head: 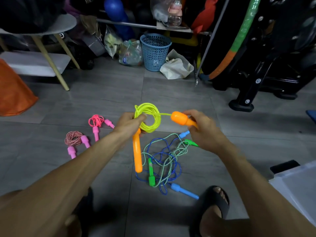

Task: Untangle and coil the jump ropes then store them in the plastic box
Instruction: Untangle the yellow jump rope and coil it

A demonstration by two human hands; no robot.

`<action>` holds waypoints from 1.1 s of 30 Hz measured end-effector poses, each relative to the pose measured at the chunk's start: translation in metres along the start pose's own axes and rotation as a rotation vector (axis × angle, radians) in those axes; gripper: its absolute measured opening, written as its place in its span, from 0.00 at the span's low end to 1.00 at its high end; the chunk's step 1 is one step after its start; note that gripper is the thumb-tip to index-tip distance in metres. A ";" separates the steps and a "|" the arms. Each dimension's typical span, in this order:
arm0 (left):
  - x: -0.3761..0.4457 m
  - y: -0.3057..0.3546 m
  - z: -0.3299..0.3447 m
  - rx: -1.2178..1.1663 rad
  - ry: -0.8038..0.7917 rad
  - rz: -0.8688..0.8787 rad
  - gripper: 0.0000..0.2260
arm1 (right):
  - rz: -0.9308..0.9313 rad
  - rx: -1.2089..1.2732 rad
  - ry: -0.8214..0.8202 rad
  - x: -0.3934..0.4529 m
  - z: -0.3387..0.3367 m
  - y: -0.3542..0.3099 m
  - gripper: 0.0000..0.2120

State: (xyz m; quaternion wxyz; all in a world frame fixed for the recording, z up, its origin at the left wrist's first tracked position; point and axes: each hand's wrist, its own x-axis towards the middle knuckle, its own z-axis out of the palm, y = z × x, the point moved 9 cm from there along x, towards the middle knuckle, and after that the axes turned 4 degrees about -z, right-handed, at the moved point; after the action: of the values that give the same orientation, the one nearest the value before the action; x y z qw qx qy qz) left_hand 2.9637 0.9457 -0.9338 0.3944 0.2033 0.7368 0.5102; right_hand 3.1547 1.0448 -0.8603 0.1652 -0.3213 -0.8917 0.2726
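My left hand grips a coil of yellow jump rope held above the floor; one orange handle hangs down from it. My right hand holds the rope's other orange handle, joined to the coil by a short taut length. Below on the floor lies a tangle of a blue rope and a green-white rope with blue handles and green handles. Two coiled ropes with pink handles lie to the left: a pink one and a red-white one. The clear plastic box sits at the right edge.
Grey tiled floor. A blue mesh basket, bags and a white cloth bag stand at the back. Black exercise equipment is at the right, a stool leg and an orange bag at the left. My sandalled foot is near the tangle.
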 end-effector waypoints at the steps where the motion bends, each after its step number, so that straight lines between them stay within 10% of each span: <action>1: -0.001 0.000 0.004 0.061 -0.034 0.012 0.11 | 0.011 0.124 0.013 0.002 -0.005 0.000 0.20; 6: -0.015 -0.002 0.034 0.148 -0.162 0.049 0.12 | -0.074 0.229 -0.053 0.004 0.005 -0.016 0.15; 13: -0.026 0.005 0.043 0.094 -0.240 0.040 0.09 | 0.174 0.192 0.422 -0.002 -0.047 0.035 0.13; 25: -0.051 0.019 0.062 -0.060 -0.447 0.098 0.04 | 0.421 1.192 0.364 -0.006 0.002 0.024 0.11; 33: -0.055 0.030 0.059 -0.025 -0.441 0.172 0.05 | 0.462 1.344 0.486 -0.014 -0.002 0.020 0.11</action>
State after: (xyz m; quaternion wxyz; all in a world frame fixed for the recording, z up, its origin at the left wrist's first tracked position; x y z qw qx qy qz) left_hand 3.0404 0.9543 -0.8957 0.5032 0.3669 0.6064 0.4944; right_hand 3.1757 1.0496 -0.8724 0.4566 -0.3811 -0.3816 0.7076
